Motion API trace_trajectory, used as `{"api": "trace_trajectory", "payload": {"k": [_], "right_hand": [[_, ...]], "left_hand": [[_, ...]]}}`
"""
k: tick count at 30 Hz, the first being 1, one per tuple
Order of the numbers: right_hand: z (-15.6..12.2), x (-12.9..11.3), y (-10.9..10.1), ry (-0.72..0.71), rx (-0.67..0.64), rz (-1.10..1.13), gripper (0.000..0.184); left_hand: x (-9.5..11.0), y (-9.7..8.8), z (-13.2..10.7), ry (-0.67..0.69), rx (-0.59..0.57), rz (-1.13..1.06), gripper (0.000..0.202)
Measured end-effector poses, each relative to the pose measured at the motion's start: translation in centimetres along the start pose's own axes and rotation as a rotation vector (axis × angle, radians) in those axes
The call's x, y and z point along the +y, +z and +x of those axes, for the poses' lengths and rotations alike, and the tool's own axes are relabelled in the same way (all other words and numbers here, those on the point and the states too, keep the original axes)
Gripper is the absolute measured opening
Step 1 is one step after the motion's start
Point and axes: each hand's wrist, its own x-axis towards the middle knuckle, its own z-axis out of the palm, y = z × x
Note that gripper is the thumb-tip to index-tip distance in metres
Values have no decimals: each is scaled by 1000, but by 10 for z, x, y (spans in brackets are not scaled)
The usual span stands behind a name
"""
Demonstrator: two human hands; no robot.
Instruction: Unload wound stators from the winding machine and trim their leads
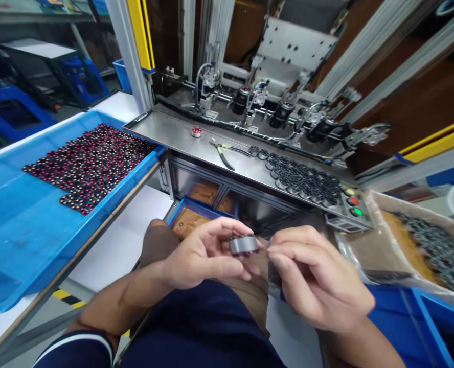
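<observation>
Above my lap, my left hand (211, 253) holds a small round motor stator (244, 245) between thumb and fingers. The stator has a smooth grey rim, with a little red showing at its edges. Just to its right, my right hand (319, 278) is closed in a pinch, thumb against forefinger. Something thin and pale seems to run from the stator to that pinch, but it is too blurred to name. Beyond my hands, on the metal ledge (173, 134), lie a red-topped stator (197, 132) and a pair of cutting pliers (225, 155) with green-and-black handles.
A blue tray (23, 214) at left holds many red-and-copper wound parts. Rows of dark round parts (299, 176) sit along the ledge, near a button box (353, 204). Machine fixtures (280, 110) stand behind. A lined carton (372, 204) of grey parts is at right.
</observation>
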Motion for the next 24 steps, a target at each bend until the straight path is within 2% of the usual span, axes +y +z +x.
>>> {"api": "trace_trajectory", "payload": {"k": [3, 5, 7, 10, 11, 12, 14, 16, 17, 20, 22, 24], "right_hand": [[2, 2, 5, 36, 63, 20, 18], [5, 5, 8, 18, 55, 93, 17], [9, 7, 9, -12, 42, 179, 15], [12, 7, 10, -42, 33, 241, 12], [12, 7, 10, -47, 32, 242, 11], [12, 6, 9, -51, 37, 236, 10], [11, 7, 10, -43, 68, 224, 10], [9, 10, 12, -21, 121, 220, 10], [8, 11, 14, -1, 151, 218, 9], [7, 15, 19, 39, 230, 220, 10], [7, 17, 21, 31, 257, 242, 11], [7, 17, 22, 6, 259, 277, 11]], "left_hand": [[2, 2, 2, 218, 99, -30, 42], [2, -1, 7, 241, 138, -62, 41], [2, -5, 12, 61, 100, -67, 42], [0, -10, 16, -371, -180, -103, 68], [-1, -11, 15, -446, -261, -119, 71], [-1, -11, 13, -455, -292, -124, 68], [-1, -11, 10, -337, -221, -79, 49], [0, -11, 7, -166, -73, 15, 30], [0, -10, 7, -91, -9, 64, 26], [-3, -9, 7, 143, 131, 207, 36], [-5, -9, 8, 285, 178, 284, 44], [-8, -8, 8, 370, 217, 340, 48]]}}
